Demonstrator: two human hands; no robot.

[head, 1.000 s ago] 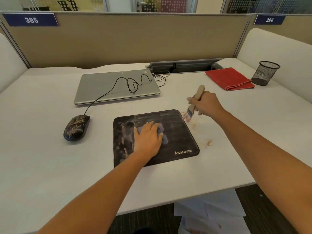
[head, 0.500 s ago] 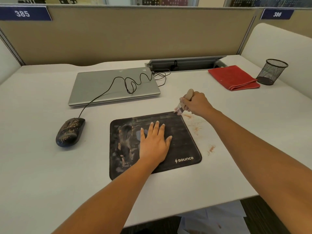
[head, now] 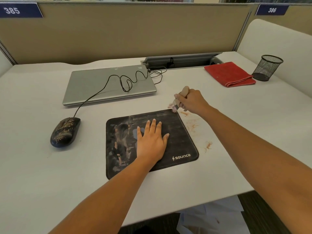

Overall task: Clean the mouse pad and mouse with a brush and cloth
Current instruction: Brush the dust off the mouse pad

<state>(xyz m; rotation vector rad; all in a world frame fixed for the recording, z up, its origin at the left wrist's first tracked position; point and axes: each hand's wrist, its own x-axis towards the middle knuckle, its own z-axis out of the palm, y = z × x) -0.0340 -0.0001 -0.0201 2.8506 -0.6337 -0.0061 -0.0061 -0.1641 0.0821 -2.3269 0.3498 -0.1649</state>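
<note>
white cubicle desk
tan partition across the top (blue number plates in both corners), dark floor lower right

The mouse pad is showing matt black fabric, smeared dusty; the mouse is looking like dark plastic, grit-speckled; the brush handle is showing pale wood; the far-right cloth is looking soft.

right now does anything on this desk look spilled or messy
Yes: orange-brown dust lies scattered on the desk right of the mouse pad, the pad's left half is smeared, and the mouse is speckled with similar grit.
</note>
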